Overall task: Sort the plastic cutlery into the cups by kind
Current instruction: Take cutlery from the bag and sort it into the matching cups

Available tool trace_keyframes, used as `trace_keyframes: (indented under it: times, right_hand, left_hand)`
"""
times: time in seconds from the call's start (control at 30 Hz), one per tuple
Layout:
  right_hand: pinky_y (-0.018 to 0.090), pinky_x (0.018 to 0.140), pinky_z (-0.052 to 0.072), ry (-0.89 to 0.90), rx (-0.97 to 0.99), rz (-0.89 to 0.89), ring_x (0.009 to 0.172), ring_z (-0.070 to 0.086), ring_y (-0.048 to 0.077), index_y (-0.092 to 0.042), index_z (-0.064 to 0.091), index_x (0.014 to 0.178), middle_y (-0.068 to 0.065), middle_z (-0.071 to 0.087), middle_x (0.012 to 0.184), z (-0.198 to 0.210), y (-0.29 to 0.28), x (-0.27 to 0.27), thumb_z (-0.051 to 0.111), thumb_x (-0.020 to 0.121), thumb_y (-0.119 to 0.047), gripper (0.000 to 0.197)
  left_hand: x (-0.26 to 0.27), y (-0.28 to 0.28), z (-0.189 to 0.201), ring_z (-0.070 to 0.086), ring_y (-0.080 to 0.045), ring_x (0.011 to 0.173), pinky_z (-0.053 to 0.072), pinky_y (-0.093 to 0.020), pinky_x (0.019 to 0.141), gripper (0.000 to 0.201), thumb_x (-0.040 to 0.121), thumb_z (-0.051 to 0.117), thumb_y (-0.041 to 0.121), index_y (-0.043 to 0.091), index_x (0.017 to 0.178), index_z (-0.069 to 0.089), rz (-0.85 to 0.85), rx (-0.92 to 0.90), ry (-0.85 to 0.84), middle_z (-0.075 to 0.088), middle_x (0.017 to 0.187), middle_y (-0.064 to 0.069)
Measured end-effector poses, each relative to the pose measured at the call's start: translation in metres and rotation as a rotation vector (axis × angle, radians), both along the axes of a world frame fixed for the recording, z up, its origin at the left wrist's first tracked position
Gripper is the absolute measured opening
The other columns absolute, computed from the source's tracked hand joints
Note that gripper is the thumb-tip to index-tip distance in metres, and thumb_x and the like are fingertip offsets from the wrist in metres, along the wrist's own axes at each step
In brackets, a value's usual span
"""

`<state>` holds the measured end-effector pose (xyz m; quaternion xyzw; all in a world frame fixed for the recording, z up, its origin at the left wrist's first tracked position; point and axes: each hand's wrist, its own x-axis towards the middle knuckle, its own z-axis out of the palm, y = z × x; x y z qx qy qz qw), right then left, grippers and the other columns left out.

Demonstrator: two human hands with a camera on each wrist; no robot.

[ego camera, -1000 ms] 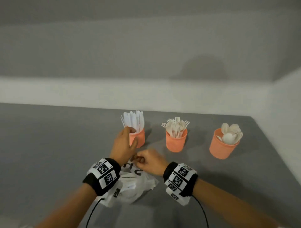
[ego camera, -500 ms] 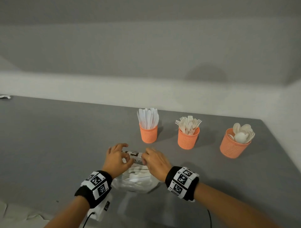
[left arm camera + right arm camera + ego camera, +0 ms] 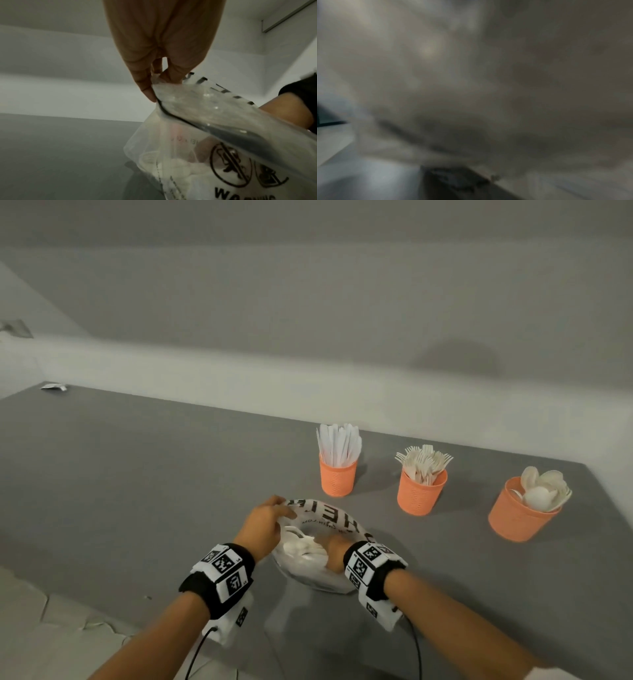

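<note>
- Whereas half a second ago both hands were meeting at the closed top of the bag, I am now seeing my left hand (image 3: 263, 524) holding the mouth open and my right hand (image 3: 335, 554) going down inside the plastic bag (image 3: 327, 520).
- I am judging this to mean another piece is about to be drawn out; sorting is continuing, not finished.
- In the left wrist view, my left fingers (image 3: 145, 86) are pinching the bag's rim between thumb and fingertips, pressed together on the film.
- My right fingers are lying inside the bag, below the left fingertips; whether they are spread or closing on a piece I cannot tell, and the right wrist view is showing only blur.
- The remaining cutlery (image 3: 301, 546) is lying as a white heap at the bag's bottom, just beside the right hand; kinds are not distinguishable.
- The bag is translucent, crinkled, and printed in black lettering.
- Beyond the fingers, three orange cups are standing: the knife cup (image 3: 338, 477) nearest, the fork cup (image 3: 421, 491) further right, the spoon cup (image 3: 520, 517) furthest right, each already well filled.
</note>
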<state>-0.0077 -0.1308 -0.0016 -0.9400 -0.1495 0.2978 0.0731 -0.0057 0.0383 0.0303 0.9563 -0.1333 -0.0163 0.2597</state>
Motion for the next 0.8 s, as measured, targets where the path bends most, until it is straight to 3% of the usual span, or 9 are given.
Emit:
trace_keyframes:
  times: [0.17, 0.33, 0.5, 0.57, 0.67, 0.73, 0.8]
  right_hand:
    - [0.033, 0.104, 0.034, -0.017, 0.161, -0.107, 0.129, 0.044, 0.024, -0.030, 0.029, 0.143, -0.001, 0.043, 0.144, -0.011, -0.005, 0.013, 0.064, 0.085, -0.030, 0.067]
    - [0.033, 0.104, 0.036, 0.089, 0.222, -0.188, 0.124, 0.047, 0.021, -0.027, 0.049, 0.130, -0.002, 0.052, 0.134, -0.018, -0.009, 0.026, 0.069, 0.078, -0.044, 0.057]
    - [0.042, 0.107, 0.034, 0.124, 0.108, -0.163, 0.125, 0.046, 0.023, -0.028, 0.049, 0.130, -0.001, 0.052, 0.134, -0.024, -0.003, 0.033, 0.068, 0.075, -0.047, 0.061]
    - [0.041, 0.103, 0.038, 0.109, 0.105, -0.189, 0.118, 0.050, 0.023, -0.026, 0.053, 0.121, 0.000, 0.056, 0.125, -0.028, -0.001, 0.036, 0.069, 0.072, -0.045, 0.055]
    - [0.033, 0.085, 0.040, 0.087, 0.076, -0.134, 0.097, 0.052, 0.021, -0.024, 0.054, 0.108, -0.002, 0.059, 0.100, -0.032, 0.006, 0.038, 0.068, 0.077, -0.034, 0.035]
    - [0.032, 0.081, 0.037, 0.068, 0.009, -0.032, 0.097, 0.051, 0.023, -0.025, 0.050, 0.108, 0.001, 0.060, 0.108, -0.030, 0.012, 0.037, 0.065, 0.082, -0.028, 0.030]
    - [0.035, 0.086, 0.038, 0.052, -0.027, 0.043, 0.110, 0.053, 0.026, -0.022, 0.049, 0.121, 0.004, 0.056, 0.122, -0.028, 0.016, 0.036, 0.063, 0.083, -0.025, 0.041]
  left_hand:
    - [-0.004, 0.001, 0.003, 0.058, -0.031, 0.109, 0.041, -0.026, 0.095, 0.037, 0.082, 0.044, -0.012, 0.004, 0.102, 0.070, 0.000, -0.027, -0.022, 0.056, 0.122, -0.014]
    - [-0.003, -0.004, 0.002, 0.058, -0.029, 0.110, 0.043, -0.026, 0.096, 0.037, 0.084, 0.044, -0.011, 0.006, 0.103, 0.070, 0.000, -0.036, -0.018, 0.055, 0.124, -0.011]
    - [-0.003, -0.007, 0.000, 0.056, -0.028, 0.111, 0.043, -0.026, 0.096, 0.039, 0.085, 0.041, -0.012, 0.006, 0.106, 0.068, -0.003, -0.018, -0.012, 0.054, 0.125, -0.011]
    - [-0.003, -0.006, 0.000, 0.057, -0.028, 0.110, 0.043, -0.024, 0.094, 0.038, 0.085, 0.041, -0.012, 0.005, 0.107, 0.068, -0.004, -0.018, -0.008, 0.054, 0.125, -0.011]
    - [-0.003, -0.004, 0.000, 0.057, -0.028, 0.109, 0.043, -0.024, 0.094, 0.038, 0.087, 0.040, -0.010, 0.006, 0.107, 0.067, -0.006, -0.021, -0.012, 0.055, 0.124, -0.011]
    - [-0.003, -0.002, 0.000, 0.057, -0.027, 0.110, 0.043, -0.024, 0.095, 0.037, 0.088, 0.040, -0.009, 0.006, 0.108, 0.067, -0.006, -0.017, -0.009, 0.054, 0.124, -0.011]
    - [-0.003, -0.002, 0.000, 0.057, -0.028, 0.108, 0.043, -0.023, 0.093, 0.038, 0.087, 0.039, -0.010, 0.005, 0.109, 0.067, -0.012, -0.015, -0.007, 0.054, 0.124, -0.011]
